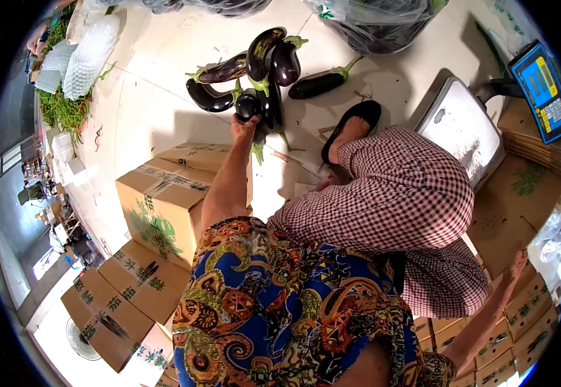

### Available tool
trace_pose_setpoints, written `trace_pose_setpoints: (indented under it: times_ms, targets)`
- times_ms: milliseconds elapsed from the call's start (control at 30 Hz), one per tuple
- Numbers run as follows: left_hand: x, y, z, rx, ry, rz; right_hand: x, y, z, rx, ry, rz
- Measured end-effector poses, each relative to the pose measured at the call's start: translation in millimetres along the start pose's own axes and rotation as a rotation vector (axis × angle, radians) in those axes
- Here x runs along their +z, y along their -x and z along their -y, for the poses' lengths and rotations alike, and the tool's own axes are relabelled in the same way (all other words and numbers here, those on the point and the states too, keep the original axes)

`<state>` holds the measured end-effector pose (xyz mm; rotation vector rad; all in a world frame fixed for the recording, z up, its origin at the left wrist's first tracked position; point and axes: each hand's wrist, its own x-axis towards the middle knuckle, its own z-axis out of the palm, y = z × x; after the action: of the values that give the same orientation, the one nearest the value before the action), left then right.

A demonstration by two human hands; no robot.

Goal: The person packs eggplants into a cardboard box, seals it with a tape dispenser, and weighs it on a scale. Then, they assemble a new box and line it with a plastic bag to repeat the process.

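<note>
My left hand [244, 125] is closed around a dark purple eggplant [247, 106], at the near side of a small pile on the floor. Other eggplants lie against it: a streaked one [225, 69], a curved one with brownish streaks [264, 53] and a glossy one [285, 64]. One long eggplant [319, 84] rests apart to the right, its green stem pointing away. Far to the right, my right hand [518, 263] is stretched out beside flattened cardboard, seen edge-on with its fingers apparently extended. Nothing shows in it.
A taped carton [164, 187] stands left of my legs, with another carton [119, 297] behind it. A platform scale [462, 132] with a blue display [541, 90] is at right. Plastic bags of eggplants [380, 26] lie ahead; green peppers [67, 113] are heaped far left.
</note>
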<state>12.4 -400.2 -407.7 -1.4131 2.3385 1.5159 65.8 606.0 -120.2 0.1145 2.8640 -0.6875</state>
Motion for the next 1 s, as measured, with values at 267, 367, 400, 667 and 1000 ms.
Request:
trace_pose_setpoints:
  times_ms: [267, 367, 400, 667, 1000]
  targets:
    - [-34.7, 149.8, -210.9, 0.285, 0.295, 0.061, 7.8, -1.9, -53.7, 0.076, 0.189, -0.042]
    - [-22.0, 182.0, -267.6, 0.413, 0.312, 0.133, 7.8, -34.8, -41.9, 0.299, -0.071, -0.203]
    - [-25.6, 190.5, -281.1, 0.451, 0.304, 0.14, 11.1, -43.6, -24.2, 0.411, -0.163, -0.213]
    - [-42.9, 223.5, -312.0, 0.748, 0.079, 0.092, 29.8, -46.2, -33.9, 0.181, -0.122, -0.134]
    - [-60.3, 238.7, -325.8, 1.003, -0.088, 0.071, 35.7, -56.0, 11.4, 0.128, -0.097, -0.225]
